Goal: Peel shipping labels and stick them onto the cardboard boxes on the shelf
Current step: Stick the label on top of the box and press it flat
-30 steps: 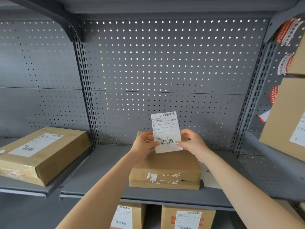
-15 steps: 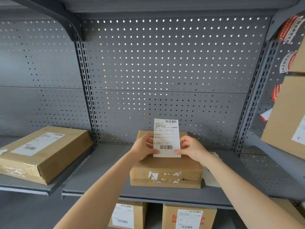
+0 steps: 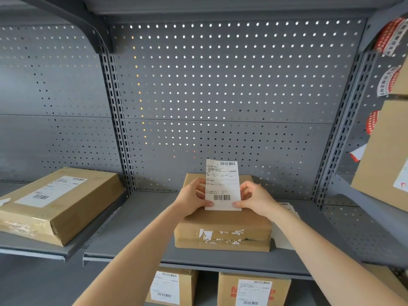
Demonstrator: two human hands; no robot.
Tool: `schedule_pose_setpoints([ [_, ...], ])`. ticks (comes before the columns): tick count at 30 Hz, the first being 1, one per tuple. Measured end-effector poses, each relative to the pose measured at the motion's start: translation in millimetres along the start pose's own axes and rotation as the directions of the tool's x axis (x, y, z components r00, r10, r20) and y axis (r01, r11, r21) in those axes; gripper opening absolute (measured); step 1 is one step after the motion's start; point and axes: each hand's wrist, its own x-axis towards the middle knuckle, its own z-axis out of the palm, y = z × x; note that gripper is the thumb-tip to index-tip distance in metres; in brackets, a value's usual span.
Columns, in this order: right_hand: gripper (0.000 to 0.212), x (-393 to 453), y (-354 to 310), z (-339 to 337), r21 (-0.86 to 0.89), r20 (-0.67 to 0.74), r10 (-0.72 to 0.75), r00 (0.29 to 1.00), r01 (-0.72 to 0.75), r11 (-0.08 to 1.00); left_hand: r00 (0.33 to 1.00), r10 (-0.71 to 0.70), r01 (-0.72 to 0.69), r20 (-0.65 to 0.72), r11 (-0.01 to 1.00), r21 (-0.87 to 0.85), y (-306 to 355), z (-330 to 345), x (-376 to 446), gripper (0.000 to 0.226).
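Observation:
A white shipping label (image 3: 222, 184) with barcodes stands upright between my two hands. My left hand (image 3: 192, 197) pinches its lower left edge and my right hand (image 3: 254, 197) pinches its lower right edge. The label's bottom edge sits on or just above the top of a flat cardboard box (image 3: 223, 233) in the middle of the grey shelf (image 3: 136, 235). The box's front face carries torn white tape remnants, and I see no label on its visible top. A stack of white label sheets (image 3: 287, 219) lies on the shelf just right of the box.
A labelled cardboard box (image 3: 57, 202) lies on the left shelf. Two labelled boxes (image 3: 174, 286) (image 3: 254, 290) stand on the shelf below. More boxes (image 3: 384, 157) and red-and-white tape strips (image 3: 388, 36) crowd the right side. Perforated grey back panel (image 3: 220, 89) behind.
Both hands have lowered the label from above the box down to its top, and it has turned upright from a slight tilt.

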Motion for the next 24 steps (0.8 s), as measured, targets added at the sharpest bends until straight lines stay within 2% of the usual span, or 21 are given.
schedule_pose_setpoints([
  [10, 0.043, 4, 6, 0, -0.039, 0.01, -0.017, 1.0, 0.017, 0.999, 1.0, 0.028, -0.028, 0.008, 0.996, 0.087, -5, 2, 5, 0.064],
  [16, 0.049, 8, 8, -4, -0.004, 0.024, -0.001, 1.0, 0.001, 1.0, 0.998, 0.049, -0.051, 0.034, 0.998, 0.046, -4, 0, 8, 0.068],
  [24, 0.04, 19, 8, 1, 0.037, -0.025, 0.001, 1.0, 0.0, 0.999, 0.995, 0.097, -0.097, 0.017, 0.995, 0.015, -7, 0, 16, 0.055],
])
